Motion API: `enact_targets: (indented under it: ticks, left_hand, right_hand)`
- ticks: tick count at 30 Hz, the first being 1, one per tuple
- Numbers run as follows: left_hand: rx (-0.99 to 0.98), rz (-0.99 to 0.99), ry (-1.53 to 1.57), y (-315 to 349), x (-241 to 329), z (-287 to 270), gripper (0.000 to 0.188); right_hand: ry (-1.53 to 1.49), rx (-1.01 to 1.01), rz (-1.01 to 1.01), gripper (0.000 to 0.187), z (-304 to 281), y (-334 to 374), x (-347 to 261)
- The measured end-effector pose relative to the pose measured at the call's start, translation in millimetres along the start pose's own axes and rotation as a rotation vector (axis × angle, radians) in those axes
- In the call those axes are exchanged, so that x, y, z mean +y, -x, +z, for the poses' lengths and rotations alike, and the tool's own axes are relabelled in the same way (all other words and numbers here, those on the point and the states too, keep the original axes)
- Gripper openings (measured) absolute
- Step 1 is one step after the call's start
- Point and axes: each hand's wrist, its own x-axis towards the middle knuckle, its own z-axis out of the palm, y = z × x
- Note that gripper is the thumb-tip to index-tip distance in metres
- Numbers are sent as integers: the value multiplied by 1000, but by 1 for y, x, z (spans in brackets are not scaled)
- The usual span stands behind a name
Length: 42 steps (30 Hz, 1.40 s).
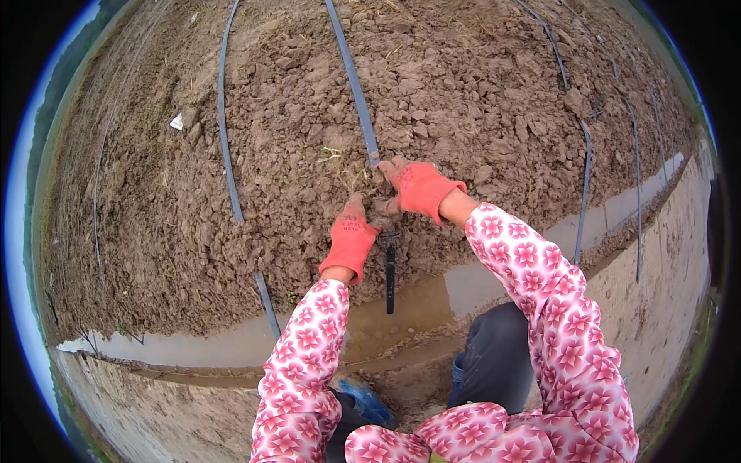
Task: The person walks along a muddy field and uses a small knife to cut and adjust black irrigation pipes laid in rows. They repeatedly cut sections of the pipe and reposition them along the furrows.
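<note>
My left hand (352, 236), in a red glove with soil-caked fingers, rests on the brown soil (285, 174) just left of a black pipe piece (390, 274). Its fingers and thumb look spread. My right hand (419, 187), gloved alike, reaches in from the right. Its muddy fingertips lie by the lower end of a flat grey drip tape (356, 85), with the thumb apart from them. Loose soil lies between the two hands. Soil and glove hide where the tape runs on toward the pipe piece, which points down toward the ditch.
More drip tapes, one on the left (224, 116) and one on the right (585, 170), run down the cloddy bed. A muddy water ditch (401, 320) crosses in front of my knees, bordered by a pale concrete strip (185, 413). A white scrap (177, 122) lies on the soil.
</note>
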Motion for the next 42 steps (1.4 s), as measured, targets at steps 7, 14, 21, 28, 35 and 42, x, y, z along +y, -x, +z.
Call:
enact_targets:
  ticks: [7,14,21,28,35,42]
  left_hand:
    - [-304,-145,-12,-14,24,-6,57]
    - [-315,-140,42,-19,20,0,58]
    - [-321,-171,131,-30,19,7,51]
    - [-333,-174,109,-41,9,19,50]
    - [-461,-227,20,-47,7,28,59]
    - [-375,-237,-66,-53,-5,25,55]
  right_hand:
    - [-69,-47,0,72,11,-15,9]
    - [-290,-28,37,58,48,-26,16]
    - [-154,-23,29,55,60,-31,15]
    - [-80,-70,61,49,42,-36,4]
    - [-76,-201,111,48,46,-40,2]
    - [-198,-69,69,29,36,-60,-7]
